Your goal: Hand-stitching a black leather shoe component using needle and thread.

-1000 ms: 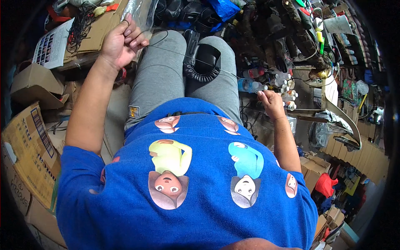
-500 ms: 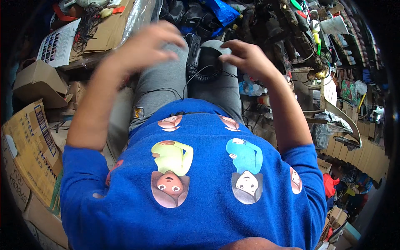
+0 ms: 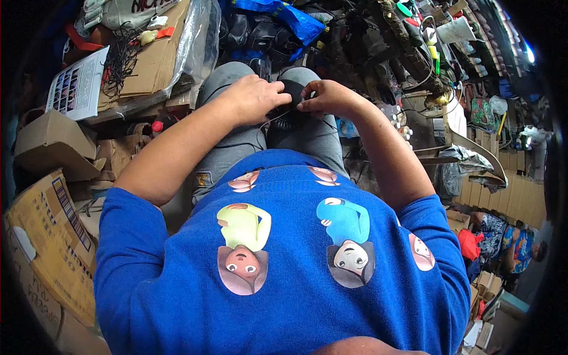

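On my grey-trousered thighs rests a black item (image 3: 291, 110), perhaps a shoe, mostly covered by my hands. Its lower edge looks ridged. My left hand (image 3: 255, 99) reaches over it from the left, fingers curled at its near side; what they hold is hidden. From the right, my right hand (image 3: 331, 98) pinches thumb and forefinger together over the item. A thin black cord (image 3: 264, 125) runs across my lap and up beneath the hands, toward the right fingertips.
To the left, a cardboard-topped surface (image 3: 155, 65) bears a tangle of black cords (image 3: 122, 62) and a printed sheet (image 3: 77, 83). Cardboard boxes (image 3: 56, 145) stand below it. Dark shoes and a blue bag (image 3: 290, 18) lie beyond my knees. Another person (image 3: 513, 242) is far right.
Both hands, raised and spread apart half a second ago, have come down and together over the black item. Their fingers have closed, and the item is now largely covered.
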The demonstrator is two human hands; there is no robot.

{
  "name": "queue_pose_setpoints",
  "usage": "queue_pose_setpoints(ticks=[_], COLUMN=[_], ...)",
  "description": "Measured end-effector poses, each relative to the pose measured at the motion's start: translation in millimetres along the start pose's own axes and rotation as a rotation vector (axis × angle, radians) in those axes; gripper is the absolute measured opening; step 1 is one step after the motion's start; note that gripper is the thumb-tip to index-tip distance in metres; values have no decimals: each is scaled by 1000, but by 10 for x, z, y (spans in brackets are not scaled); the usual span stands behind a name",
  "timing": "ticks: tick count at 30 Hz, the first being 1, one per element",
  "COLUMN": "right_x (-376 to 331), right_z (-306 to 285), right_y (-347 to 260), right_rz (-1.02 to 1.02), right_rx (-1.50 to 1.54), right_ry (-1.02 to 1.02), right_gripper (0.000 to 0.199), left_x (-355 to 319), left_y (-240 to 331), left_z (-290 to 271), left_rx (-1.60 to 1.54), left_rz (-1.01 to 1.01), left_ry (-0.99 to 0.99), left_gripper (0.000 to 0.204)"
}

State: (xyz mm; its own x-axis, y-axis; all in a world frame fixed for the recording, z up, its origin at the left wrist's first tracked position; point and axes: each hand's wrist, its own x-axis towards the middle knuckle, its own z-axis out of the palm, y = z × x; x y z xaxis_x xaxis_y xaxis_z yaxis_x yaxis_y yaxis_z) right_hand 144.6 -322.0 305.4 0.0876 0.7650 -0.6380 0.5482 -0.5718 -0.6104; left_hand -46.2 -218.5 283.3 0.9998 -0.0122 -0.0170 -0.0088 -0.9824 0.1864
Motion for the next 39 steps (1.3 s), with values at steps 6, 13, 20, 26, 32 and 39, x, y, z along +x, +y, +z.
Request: queue_pose_setpoints(ticks=[6, 13, 20, 26, 32, 39], right_x=[65, -46, -130, -89, -27, 108], right_z=[-26, -442, -139, -244, -367, -411], right_y=[-407, -295, 684, 476, 590, 608], right_rz=[128, 21, -48, -124, -375, -443], right_rx=[-371, 68, 575, 225, -48, 83], right_ry=[-100, 48, 19, 18, 175, 0], right_gripper=[39, 29, 20, 20, 25, 30], left_x=[-133, -165, 119, 140, 266, 275], left_y=[-59, -139, -46, -9, 250, 181], left_z=[24, 54, 177, 196, 237, 325], left_rx=[19, -60, -38, -21, -56, -92], left_rz=[-58, -191, -179, -210, -59, -36], left_ry=[30, 343, 219, 106, 216, 210], left_gripper=[39, 36, 34, 36, 35, 28])
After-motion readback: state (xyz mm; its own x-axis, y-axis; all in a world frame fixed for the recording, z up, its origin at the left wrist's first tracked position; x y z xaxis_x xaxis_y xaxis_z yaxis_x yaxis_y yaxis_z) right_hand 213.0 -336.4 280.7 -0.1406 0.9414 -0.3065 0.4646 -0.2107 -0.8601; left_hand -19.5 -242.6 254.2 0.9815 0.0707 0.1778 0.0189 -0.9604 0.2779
